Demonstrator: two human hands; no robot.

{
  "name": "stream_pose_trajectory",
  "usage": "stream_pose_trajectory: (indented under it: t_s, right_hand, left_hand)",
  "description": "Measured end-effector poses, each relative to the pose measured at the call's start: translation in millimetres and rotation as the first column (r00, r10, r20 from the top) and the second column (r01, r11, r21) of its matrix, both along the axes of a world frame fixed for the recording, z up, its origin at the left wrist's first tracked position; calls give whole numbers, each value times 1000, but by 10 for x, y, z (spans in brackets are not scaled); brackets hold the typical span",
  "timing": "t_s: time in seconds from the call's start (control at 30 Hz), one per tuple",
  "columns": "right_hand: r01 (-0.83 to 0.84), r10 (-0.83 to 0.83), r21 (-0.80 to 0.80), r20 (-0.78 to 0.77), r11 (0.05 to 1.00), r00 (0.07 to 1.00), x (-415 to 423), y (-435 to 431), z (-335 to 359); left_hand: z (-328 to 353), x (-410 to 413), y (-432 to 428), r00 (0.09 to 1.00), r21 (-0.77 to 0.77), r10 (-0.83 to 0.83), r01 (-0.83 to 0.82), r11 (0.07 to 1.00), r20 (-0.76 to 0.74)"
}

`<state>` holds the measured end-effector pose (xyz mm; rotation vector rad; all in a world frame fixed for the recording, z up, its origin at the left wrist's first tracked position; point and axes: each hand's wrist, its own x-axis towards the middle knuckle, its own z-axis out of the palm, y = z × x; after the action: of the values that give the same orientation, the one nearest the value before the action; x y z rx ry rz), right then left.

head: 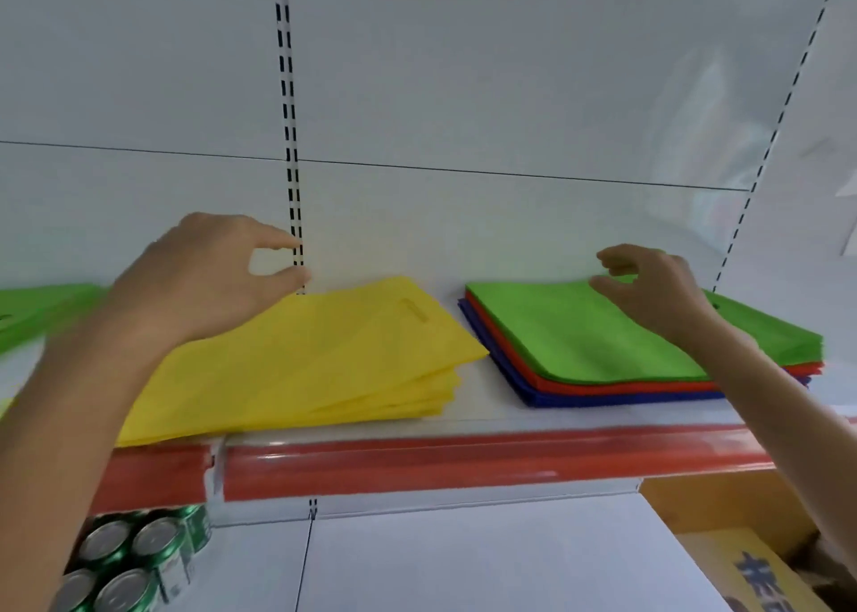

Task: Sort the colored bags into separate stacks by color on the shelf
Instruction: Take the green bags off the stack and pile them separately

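Note:
A stack of yellow bags [324, 361] lies in the middle of the white shelf [487, 414]. To its right is a mixed stack: green bags [579, 333] on top, red bags [603, 386] under them, blue bags [579, 399] at the bottom. A further green bag [32, 305] lies at the far left. My left hand [204, 273] hovers above the back left of the yellow stack, fingers curled and apart, holding nothing. My right hand [649, 287] hovers over the back edge of the top green bag, fingers loosely bent, gripping nothing.
A red price strip [440, 458] runs along the shelf's front edge. Below at the left stand several green cans [134, 560]. A cardboard box [765, 574] sits below at the right. White back panels with slotted uprights [290, 147] close the rear.

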<state>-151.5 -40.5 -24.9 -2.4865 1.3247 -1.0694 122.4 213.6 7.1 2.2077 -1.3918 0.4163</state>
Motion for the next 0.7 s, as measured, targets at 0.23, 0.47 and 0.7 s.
stream_pose_trajectory:
  t_s: [0.23, 0.47, 0.7]
  right_hand:
    - [29, -30, -3, -104, 1000, 994, -705, -826, 220]
    - [160, -126, 98, -284, 982, 951, -1159, -1472, 155]
    - [87, -48, 192, -199, 977, 979, -1266, -1573, -81]
  left_hand:
    - [-288, -1077, -1109, 983, 3, -161, 162, 987, -91]
    - [-509, -1582, -1928, 993, 394, 11, 37, 918, -118]
    - [-754, -1574, -2050, 961, 370, 67, 39, 928, -270]
